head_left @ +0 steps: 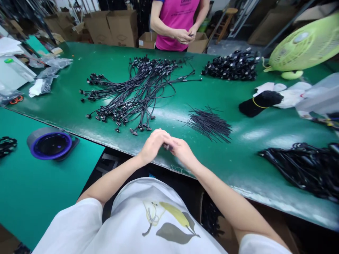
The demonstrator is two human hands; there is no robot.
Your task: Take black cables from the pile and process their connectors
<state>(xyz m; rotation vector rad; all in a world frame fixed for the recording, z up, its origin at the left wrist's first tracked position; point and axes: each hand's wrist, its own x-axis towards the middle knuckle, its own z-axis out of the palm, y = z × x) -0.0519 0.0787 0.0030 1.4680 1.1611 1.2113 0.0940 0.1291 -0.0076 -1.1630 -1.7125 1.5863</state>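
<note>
Head view, left hand (153, 146) and right hand (182, 151) touching, anything between them hidden, grip unclear

Small dark piece (166, 146), mostly hidden, pinched between left hand (153, 146) and right hand (183, 152), both hands meeting

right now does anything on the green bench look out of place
Yes: the glossy black cable heap at the near right of the green workbench lies in a loose tangle, unlike the fanned black connector cables further left, so it looks unsorted.
</note>
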